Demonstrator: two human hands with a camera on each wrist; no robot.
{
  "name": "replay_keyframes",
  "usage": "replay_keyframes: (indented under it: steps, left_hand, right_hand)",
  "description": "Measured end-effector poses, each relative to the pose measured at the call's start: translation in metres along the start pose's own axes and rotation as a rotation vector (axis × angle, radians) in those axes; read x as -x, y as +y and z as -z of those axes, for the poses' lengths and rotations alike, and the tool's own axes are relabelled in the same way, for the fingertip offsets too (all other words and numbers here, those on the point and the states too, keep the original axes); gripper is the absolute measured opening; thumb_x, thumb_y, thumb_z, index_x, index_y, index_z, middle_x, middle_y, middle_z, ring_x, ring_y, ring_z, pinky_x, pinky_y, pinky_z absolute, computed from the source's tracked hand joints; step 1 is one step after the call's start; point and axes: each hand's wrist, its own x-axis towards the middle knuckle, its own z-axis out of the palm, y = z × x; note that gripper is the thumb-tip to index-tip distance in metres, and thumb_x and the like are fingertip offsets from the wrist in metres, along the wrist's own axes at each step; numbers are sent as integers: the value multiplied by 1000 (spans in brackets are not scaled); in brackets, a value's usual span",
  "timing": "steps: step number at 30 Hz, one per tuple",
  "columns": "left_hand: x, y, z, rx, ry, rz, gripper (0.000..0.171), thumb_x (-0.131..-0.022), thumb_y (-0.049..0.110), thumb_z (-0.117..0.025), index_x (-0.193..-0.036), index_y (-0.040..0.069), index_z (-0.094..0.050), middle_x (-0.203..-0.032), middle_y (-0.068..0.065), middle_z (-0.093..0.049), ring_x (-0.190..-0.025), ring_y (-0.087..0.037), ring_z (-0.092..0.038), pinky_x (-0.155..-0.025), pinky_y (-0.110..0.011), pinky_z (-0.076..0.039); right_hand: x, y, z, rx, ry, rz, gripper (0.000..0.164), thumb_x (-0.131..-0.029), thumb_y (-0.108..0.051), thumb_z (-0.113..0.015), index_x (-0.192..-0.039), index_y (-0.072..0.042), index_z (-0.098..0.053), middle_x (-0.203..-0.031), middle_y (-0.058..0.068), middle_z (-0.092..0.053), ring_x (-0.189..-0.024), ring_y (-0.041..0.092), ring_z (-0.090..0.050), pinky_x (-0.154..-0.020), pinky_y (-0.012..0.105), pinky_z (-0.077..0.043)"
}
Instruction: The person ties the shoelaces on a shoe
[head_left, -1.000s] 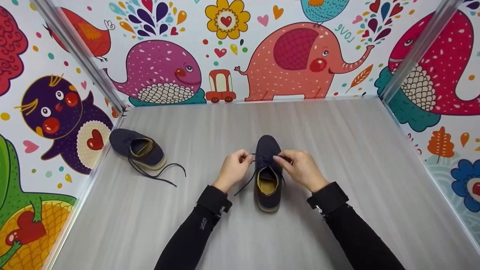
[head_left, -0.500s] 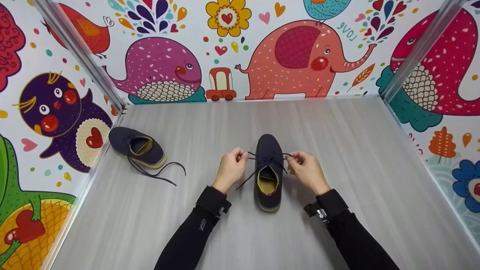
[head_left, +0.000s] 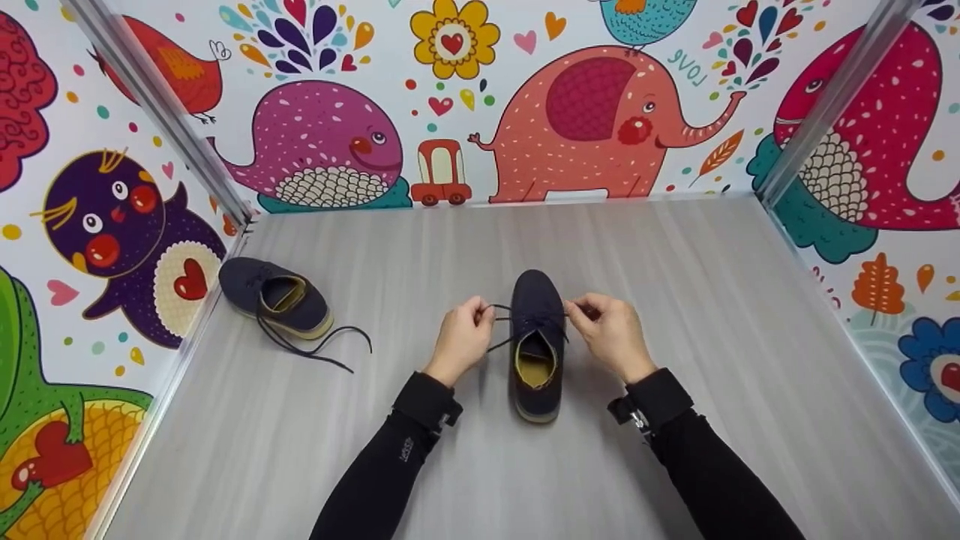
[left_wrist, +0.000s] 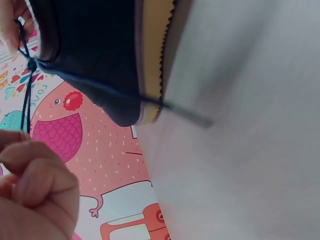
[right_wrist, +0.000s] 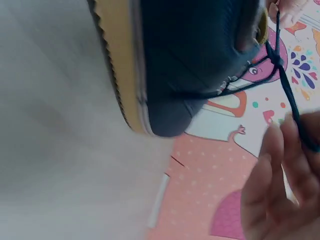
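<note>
A dark navy shoe (head_left: 537,345) with a yellow lining and pale sole stands in the middle of the grey surface, toe pointing away. My left hand (head_left: 466,336) pinches one dark lace (head_left: 501,313) at the shoe's left side. My right hand (head_left: 609,330) pinches the other lace end at its right side. The laces cross in a knot over the tongue. In the left wrist view curled fingers (left_wrist: 35,185) hold the lace (left_wrist: 27,85) beside the shoe (left_wrist: 100,55). In the right wrist view the fingers (right_wrist: 280,175) grip the lace (right_wrist: 292,107) next to the shoe (right_wrist: 190,60).
A second navy shoe (head_left: 279,296) lies at the left wall, its loose laces (head_left: 322,349) trailing over the surface. Cartoon-printed walls (head_left: 585,112) close in the back and both sides. Bare grey surface (head_left: 712,300) stretches to the right and front.
Both hands first moved apart, drawing the laces out sideways, then came back slightly toward the shoe. The lace tail on the left now lies closer to the shoe.
</note>
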Motion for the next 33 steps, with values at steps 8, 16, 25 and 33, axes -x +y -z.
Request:
replay_keyframes:
  steps: [8,16,25,33]
  left_hand:
    - [6,-6,-2,-29,-2,31,24,-96,7,-58,-73,9,-52,-62,7,-40,-55,-10,-41,-54,-27,-33]
    - [11,-5,1,-34,8,60,26,-96,5,-57,-71,9,-49,-61,7,-40,-55,-12,-40,-54,-28,-32]
    - [10,-10,4,42,-34,116,22,-98,9,-61,-76,6,-60,-64,6,-50,-58,-11,-45,-57,-28,-38]
    - [10,-11,6,54,-16,134,20,-93,8,-63,-73,7,-63,-63,7,-51,-57,-11,-46,-57,-27,-38]
  right_hand:
    - [10,16,-2,-69,110,-263,15,-93,-13,-69,-82,-3,-72,-62,2,-65,-50,5,-59,-48,19,-41]
    - [21,18,-6,-62,196,-304,15,-92,-10,-65,-79,-3,-69,-67,11,-67,-51,12,-63,-48,19,-44]
    - [27,24,-2,-161,70,-363,16,-96,-11,-63,-85,1,-67,-71,16,-64,-54,14,-63,-52,23,-48]
    - [32,23,5,-113,94,-232,16,-93,-7,-65,-76,-6,-65,-61,6,-62,-49,14,-60,-47,23,-44]
